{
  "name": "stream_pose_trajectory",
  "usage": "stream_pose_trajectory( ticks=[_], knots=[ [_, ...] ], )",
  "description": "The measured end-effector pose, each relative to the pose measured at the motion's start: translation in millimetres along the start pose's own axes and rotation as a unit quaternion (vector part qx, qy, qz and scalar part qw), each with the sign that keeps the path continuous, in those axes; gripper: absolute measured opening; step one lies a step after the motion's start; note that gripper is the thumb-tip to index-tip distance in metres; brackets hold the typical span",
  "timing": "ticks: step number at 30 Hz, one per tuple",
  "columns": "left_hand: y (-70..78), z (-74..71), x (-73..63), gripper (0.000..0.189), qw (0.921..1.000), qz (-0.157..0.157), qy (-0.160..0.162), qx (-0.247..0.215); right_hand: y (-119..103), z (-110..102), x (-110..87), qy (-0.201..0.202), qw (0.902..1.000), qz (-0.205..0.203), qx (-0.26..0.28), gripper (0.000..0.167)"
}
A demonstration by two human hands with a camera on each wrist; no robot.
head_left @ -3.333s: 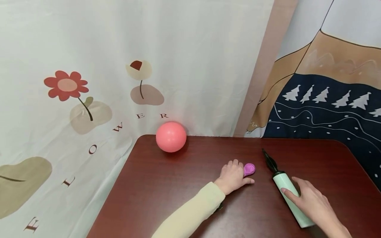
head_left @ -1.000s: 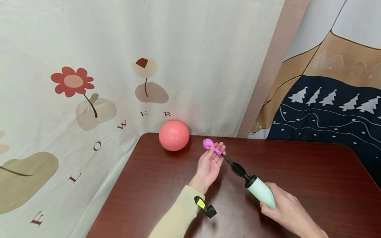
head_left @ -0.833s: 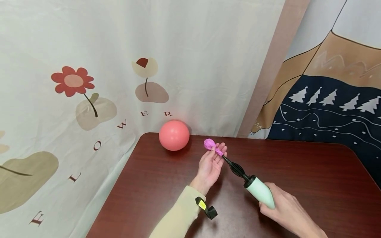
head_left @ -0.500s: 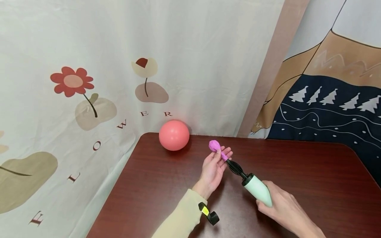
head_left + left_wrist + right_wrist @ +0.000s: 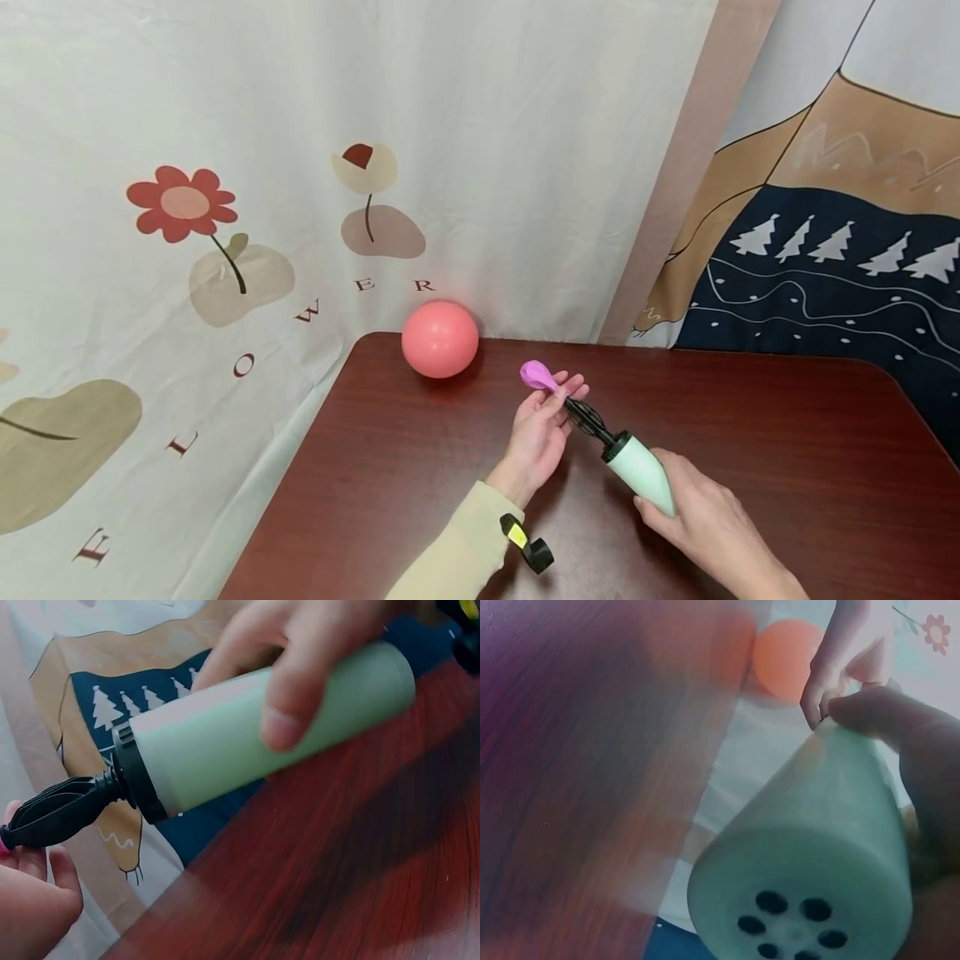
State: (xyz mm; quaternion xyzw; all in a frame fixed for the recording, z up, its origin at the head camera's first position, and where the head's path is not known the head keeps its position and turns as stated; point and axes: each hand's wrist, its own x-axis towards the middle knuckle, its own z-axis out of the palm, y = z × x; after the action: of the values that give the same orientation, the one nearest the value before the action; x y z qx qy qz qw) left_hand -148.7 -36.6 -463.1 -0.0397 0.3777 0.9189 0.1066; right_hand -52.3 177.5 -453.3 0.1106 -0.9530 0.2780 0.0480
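My left hand (image 5: pixel 536 437), palm up, pinches the neck of a limp purple balloon (image 5: pixel 536 375) between thumb and fingers. The black ribbed nozzle (image 5: pixel 588 419) of a mint-green hand balloon pump (image 5: pixel 641 475) meets that neck; its tip is hidden in the balloon and behind the thumb. My right hand (image 5: pixel 708 517) grips the pump's body, which tilts above the table. In the left wrist view, the right thumb lies along the green cylinder (image 5: pixel 217 750), and only a sliver of the balloon shows. The right wrist view shows the pump's holed end (image 5: pixel 795 907) close up.
An inflated coral-pink balloon (image 5: pixel 440 339) sits at the back left of the dark red-brown table (image 5: pixel 787 433). Behind the table hangs a printed curtain (image 5: pixel 525 167). A black wrist camera (image 5: pixel 534 550) sticks out from the left sleeve.
Both hands have lifted the purple balloon and the pump off the table and brought them together. Over the last second the nozzle has gone deeper into the balloon's neck as the pump moved left.
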Motion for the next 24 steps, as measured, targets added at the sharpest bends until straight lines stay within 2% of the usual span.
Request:
stream_pose_trajectory(
  ticks=[6, 15, 19, 22, 24],
  knots=[
    [1.3, -1.3, 1.7, 0.038, 0.9993, 0.000, 0.009, -0.036, -4.0, 0.5, 0.8, 0.018, 0.9989, -0.016, -0.040, 0.062],
    [-7.1, -1.9, 0.8, 0.031, 0.9987, 0.046, 0.018, -0.012, -11.0, 2.6, -0.2, 0.059, 0.9931, -0.042, -0.092, 0.067],
    [-11.6, -4.6, -0.5, 0.027, 0.9980, 0.061, -0.015, -0.011, -13.2, 5.2, 0.2, 0.040, 0.9975, -0.036, -0.046, 0.063],
    [-11.5, -7.2, -1.7, 0.022, 0.9961, 0.070, -0.054, 0.006, -13.6, 4.7, 0.6, -0.008, 0.9996, -0.006, 0.025, 0.060],
    [-9.2, -8.7, -2.5, 0.019, 0.9951, 0.062, -0.075, 0.010, -13.7, 2.9, 1.3, -0.049, 0.9959, 0.022, 0.073, 0.059]
  ],
)
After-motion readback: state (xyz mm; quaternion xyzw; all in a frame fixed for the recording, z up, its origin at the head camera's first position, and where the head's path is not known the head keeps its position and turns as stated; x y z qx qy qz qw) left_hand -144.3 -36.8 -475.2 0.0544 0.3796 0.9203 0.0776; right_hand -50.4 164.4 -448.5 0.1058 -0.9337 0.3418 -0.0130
